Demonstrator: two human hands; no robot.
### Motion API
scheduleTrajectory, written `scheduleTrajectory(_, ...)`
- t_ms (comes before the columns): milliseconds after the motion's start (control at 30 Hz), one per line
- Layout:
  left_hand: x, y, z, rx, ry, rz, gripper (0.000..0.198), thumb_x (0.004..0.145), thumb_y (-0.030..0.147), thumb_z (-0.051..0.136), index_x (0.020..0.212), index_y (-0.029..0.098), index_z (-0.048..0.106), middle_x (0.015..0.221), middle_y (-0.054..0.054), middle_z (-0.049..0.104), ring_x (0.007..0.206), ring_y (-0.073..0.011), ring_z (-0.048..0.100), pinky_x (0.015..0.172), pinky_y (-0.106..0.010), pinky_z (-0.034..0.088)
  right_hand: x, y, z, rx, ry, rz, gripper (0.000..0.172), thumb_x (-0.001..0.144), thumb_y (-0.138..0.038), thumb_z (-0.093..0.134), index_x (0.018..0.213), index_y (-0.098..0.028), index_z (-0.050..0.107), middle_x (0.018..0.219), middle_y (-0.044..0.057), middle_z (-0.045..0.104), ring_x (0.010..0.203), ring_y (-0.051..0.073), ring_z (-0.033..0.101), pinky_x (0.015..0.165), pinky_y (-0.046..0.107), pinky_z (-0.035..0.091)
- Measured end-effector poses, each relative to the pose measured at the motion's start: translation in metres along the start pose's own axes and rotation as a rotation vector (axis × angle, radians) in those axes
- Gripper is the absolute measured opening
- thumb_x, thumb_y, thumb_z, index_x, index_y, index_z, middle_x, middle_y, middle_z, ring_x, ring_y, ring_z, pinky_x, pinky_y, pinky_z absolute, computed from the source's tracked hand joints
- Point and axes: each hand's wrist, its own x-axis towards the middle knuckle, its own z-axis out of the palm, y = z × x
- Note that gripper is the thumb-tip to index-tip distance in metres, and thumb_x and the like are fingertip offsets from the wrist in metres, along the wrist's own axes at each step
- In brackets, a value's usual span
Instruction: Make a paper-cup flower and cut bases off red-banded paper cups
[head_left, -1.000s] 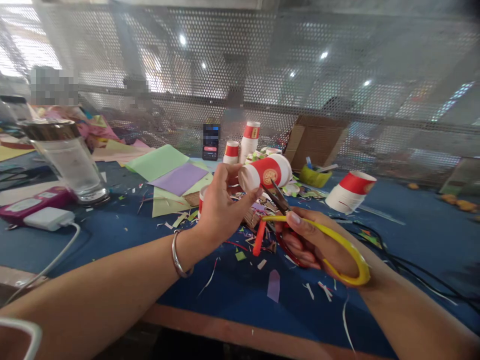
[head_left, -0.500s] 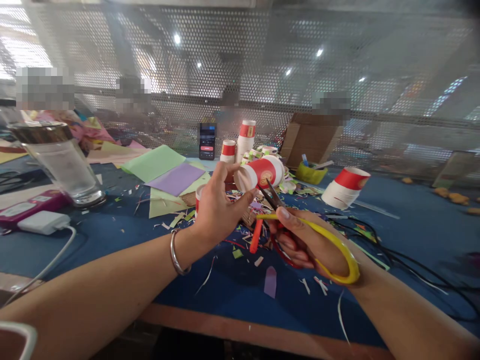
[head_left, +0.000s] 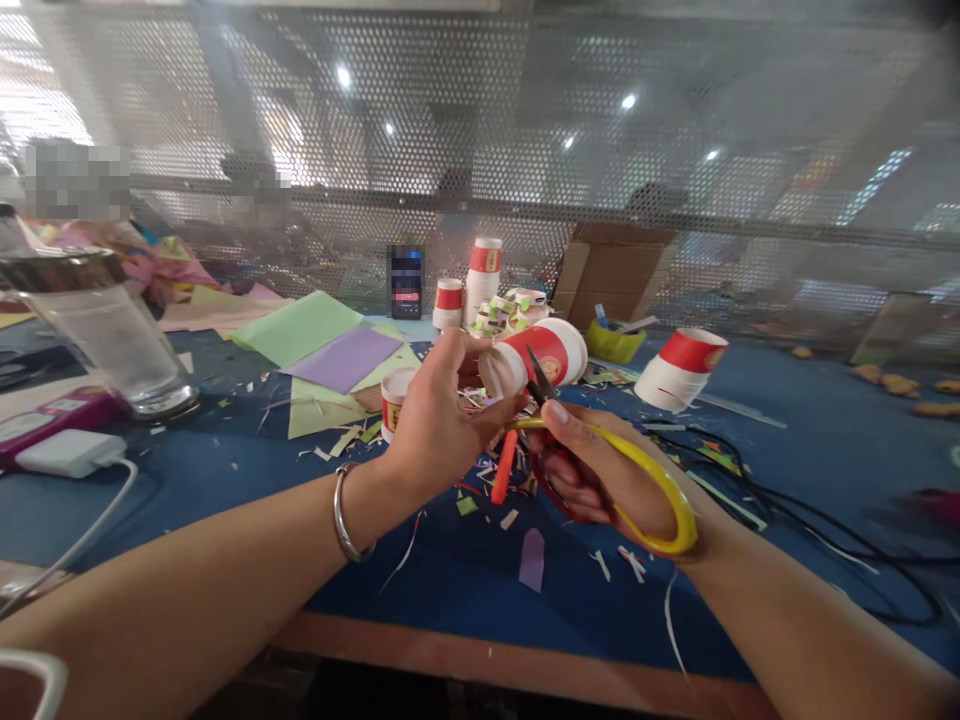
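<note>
1. Scissors (head_left: 543,378) had shifted along the paper cup (head_left: 559,352) toward the left hand (head_left: 439,410).
2. Left hand pinched the cup above the table (head_left: 210,470); right hand (head_left: 581,450) gripped the scissors.
3. Cutting appeared barely begun; no finished cut showed.
4. Count: scissors, one; held cup, one; nearby cup (head_left: 391,405), one; other cups or stacks (head_left: 681,372), three.

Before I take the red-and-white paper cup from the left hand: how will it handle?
The red-and-white paper cup is probably light: the left hand holds it up by one end. Being paper, it would likely dent if squeezed hard. Its round side suggests it may roll if laid down and pushed.
</note>
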Motion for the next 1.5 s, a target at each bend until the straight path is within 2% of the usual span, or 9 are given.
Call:
scheduleTrajectory(100, 0.001, 0.0, -0.006, 0.11, -0.072, 0.038, 0.034, 0.082, 0.026, 0.079, 0.107, 0.019, 0.056, 0.103, -0.009, 0.069, 0.092, -0.0218, 0.07, 0.082, -0.039, 0.059, 0.0, 0.001, 0.001, -0.027, 0.004, -0.002, 0.055, 0.088, -0.075, 0.06, 0.077, -0.022, 0.049, 0.052, -0.011, 0.035, 0.037, 0.003, 0.026, 0.032, 0.015, 0.025)
scheduleTrajectory(233, 0.003, 0.008, -0.011, 0.228, -0.101, 0.072, 0.032, 0.08, 0.025, 0.08, 0.102, 0.019, 0.058, 0.1, -0.008, 0.068, 0.088, -0.0215, 0.067, 0.077, -0.039, 0.058, 0.001, 0.001, 0.004, -0.028, 0.007, -0.015, 0.057, 0.089, -0.075, 0.059, 0.071, -0.023, 0.045, 0.048, -0.011, 0.033, 0.034, 0.004, 0.027, 0.031, 0.016, 0.026)
scheduleTrajectory(433, 0.008, 0.019, -0.015, 0.194, -0.126, -0.026, 0.03, 0.076, 0.018, 0.08, 0.097, 0.02, 0.059, 0.095, -0.006, 0.07, 0.082, -0.0189, 0.066, 0.074, -0.035, 0.059, 0.001, 0.003, 0.007, -0.037, 0.027, -0.067, 0.056, 0.09, -0.075, 0.056, 0.073, -0.022, 0.049, 0.049, -0.01, 0.037, 0.033, 0.005, 0.031, 0.032, 0.019, 0.028)
scheduleTrajectory(633, 0.014, 0.022, -0.02, 0.246, -0.181, 0.01, 0.027, 0.075, 0.021, 0.081, 0.093, 0.021, 0.061, 0.094, -0.006, 0.068, 0.08, -0.0194, 0.065, 0.071, -0.033, 0.057, 0.0, 0.003, 0.009, -0.23, 0.054, -0.072, 0.065, 0.093, -0.079, 0.045, 0.06, -0.022, 0.044, 0.043, -0.005, 0.042, 0.034, 0.008, 0.042, 0.037, 0.022, 0.033)
scheduleTrajectory(800, 0.015, 0.03, -0.025, 0.464, -0.242, 0.031, 0.028, 0.074, 0.019, 0.079, 0.096, 0.019, 0.061, 0.098, -0.007, 0.064, 0.081, -0.0203, 0.062, 0.071, -0.033, 0.053, 0.002, 0.002, 0.013, -0.328, 0.028, -0.058, 0.072, 0.094, -0.08, 0.039, 0.051, -0.023, 0.044, 0.039, -0.003, 0.044, 0.035, 0.009, 0.044, 0.04, 0.025, 0.035)
scheduleTrajectory(900, 0.014, 0.031, -0.026, 0.548, -0.258, 0.073, 0.029, 0.077, 0.019, 0.077, 0.1, 0.018, 0.059, 0.099, -0.008, 0.062, 0.083, -0.0218, 0.061, 0.071, -0.035, 0.05, 0.003, 0.003, 0.016, -0.336, 0.04, -0.073, 0.07, 0.095, -0.079, 0.038, 0.054, -0.023, 0.045, 0.04, -0.003, 0.045, 0.035, 0.009, 0.044, 0.041, 0.025, 0.035)
scheduleTrajectory(1100, 0.009, 0.021, -0.023, 0.528, -0.229, 0.19, 0.032, 0.081, 0.016, 0.073, 0.109, 0.018, 0.056, 0.097, -0.006, 0.057, 0.083, -0.0213, 0.058, 0.074, -0.036, 0.051, 0.004, 0.006, 0.019, -0.25, 0.081, -0.062, 0.066, 0.09, -0.082, 0.044, 0.059, -0.024, 0.043, 0.041, -0.006, 0.039, 0.033, 0.009, 0.038, 0.035, 0.025, 0.031)
scheduleTrajectory(1300, 0.005, 0.019, -0.021, 0.495, -0.21, 0.23, 0.027, 0.084, 0.012, 0.07, 0.106, 0.02, 0.056, 0.097, -0.005, 0.055, 0.087, -0.0196, 0.057, 0.076, -0.034, 0.055, 0.003, 0.01, 0.018, -0.208, 0.087, -0.059, 0.059, 0.092, -0.078, 0.047, 0.068, -0.024, 0.048, 0.043, -0.008, 0.037, 0.034, 0.01, 0.036, 0.035, 0.025, 0.031)
scheduleTrajectory(1500, 0.006, 0.017, -0.023, 0.437, -0.169, 0.254, 0.039, 0.082, 0.011, 0.073, 0.117, 0.02, 0.057, 0.107, -0.008, 0.059, 0.096, -0.0225, 0.061, 0.086, -0.04, 0.058, 0.001, 0.007, 0.017, -0.235, 0.087, -0.078, 0.059, 0.093, -0.077, 0.047, 0.066, -0.024, 0.045, 0.044, -0.007, 0.037, 0.036, 0.01, 0.035, 0.036, 0.026, 0.029)
